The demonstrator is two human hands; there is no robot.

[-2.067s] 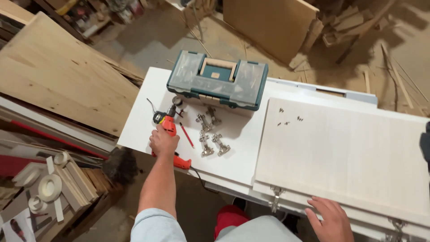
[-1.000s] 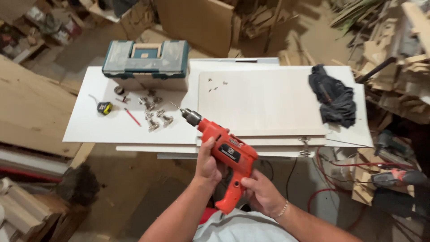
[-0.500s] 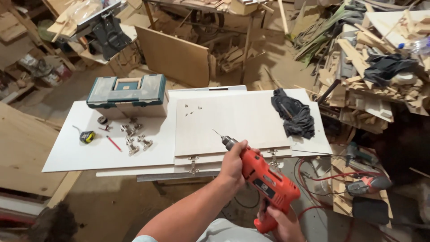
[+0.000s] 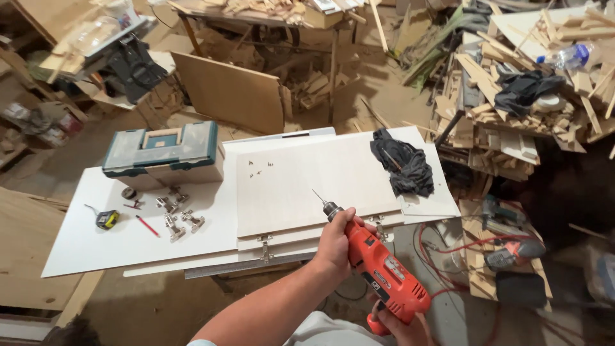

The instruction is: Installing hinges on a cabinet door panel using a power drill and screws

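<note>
**Both hands on the drill, bit aimed up the panel**

Gripping the orange drill (image 4: 383, 274), the left hand (image 4: 334, 245) wraps its forward body while the right hand (image 4: 398, 327), mostly hidden, closes round the handle. Its long axis runs up-left, bit over the white panel's (image 4: 301, 186) near edge; the left hand is nearer. Farther left lie loose hinges (image 4: 178, 214) and a tape measure (image 4: 107, 220). Beyond them, a teal toolbox (image 4: 161, 150) sits closed, contents unseen.

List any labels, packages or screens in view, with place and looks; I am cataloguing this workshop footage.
Label plate: on the side of the red drill held by the left hand and right hand; small dark rectangle.
Plastic bottle: lying on the scrap wood pile at right; clear with a blue band.
No screens.
</note>
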